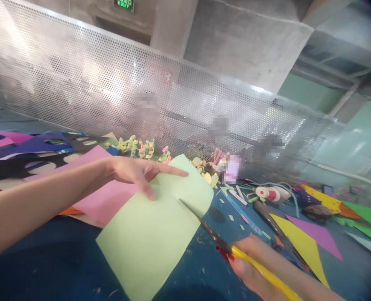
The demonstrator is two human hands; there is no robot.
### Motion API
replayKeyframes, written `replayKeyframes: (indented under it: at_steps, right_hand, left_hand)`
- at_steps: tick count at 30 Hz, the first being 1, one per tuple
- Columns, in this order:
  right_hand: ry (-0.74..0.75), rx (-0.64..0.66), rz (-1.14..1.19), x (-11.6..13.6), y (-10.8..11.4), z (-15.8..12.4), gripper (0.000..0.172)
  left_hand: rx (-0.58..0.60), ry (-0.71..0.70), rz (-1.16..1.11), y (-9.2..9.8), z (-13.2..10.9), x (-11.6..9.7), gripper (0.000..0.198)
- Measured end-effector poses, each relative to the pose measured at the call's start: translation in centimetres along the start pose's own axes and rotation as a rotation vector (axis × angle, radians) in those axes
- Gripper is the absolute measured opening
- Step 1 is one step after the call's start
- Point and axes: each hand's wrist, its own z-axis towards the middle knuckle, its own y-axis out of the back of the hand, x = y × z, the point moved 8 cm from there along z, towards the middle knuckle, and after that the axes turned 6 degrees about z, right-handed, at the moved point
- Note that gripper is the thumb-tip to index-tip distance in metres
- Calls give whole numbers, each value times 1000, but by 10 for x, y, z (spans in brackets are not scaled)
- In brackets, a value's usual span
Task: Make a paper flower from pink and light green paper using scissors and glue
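Note:
A sheet of light green paper (151,234) is tilted above the blue table, with a cut running in from its right edge. My left hand (135,171) grips the sheet's upper part, thumb and stretched forefinger lying on its face; the other fingers are partly hidden. My right hand (251,267) is closed around a pair of scissors (217,238) with a yellow handle. The dark blades reach into the cut, their tip near the sheet's middle. Behind the green sheet and below my left forearm lies a pink sheet of paper (100,200).
Purple paper (41,144) and dark cut-out sheets lie at the left. Several small paper flowers (132,146) line the back. A thread spool (268,193), yellow paper (301,242) and magenta paper (317,236) lie at the right. A perforated metal screen (179,88) rises behind the table.

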Motion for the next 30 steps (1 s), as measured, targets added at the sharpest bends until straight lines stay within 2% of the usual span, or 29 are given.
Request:
replayKeyframes:
  at_steps: [6, 9, 12, 17, 19, 24, 30]
  right_hand:
    - [101, 36, -72, 45, -3, 8, 67]
    - [131, 52, -94, 58, -4, 12, 68]
    - [141, 70, -109, 61, -4, 14, 62]
    - [158, 102, -109, 62, -5, 15, 42]
    - [166, 106, -104, 64, -6, 14, 45]
    - [160, 108, -73, 66, -11, 15, 69]
    - [108, 53, -48, 56, -17, 15, 68]
  left_hand:
    - [-3, -2, 3, -2, -1, -4, 83]
    - [-13, 11, 8, -5, -1, -7, 85]
    - [-16, 20, 16, -7, -1, -9, 88]
    - [-5, 20, 12, -7, -1, -9, 89]
    - [-2, 22, 15, -8, -1, -9, 88]
    - [18, 16, 56, -10, -1, -10, 89]
    - [62, 15, 119, -14, -1, -11, 86]
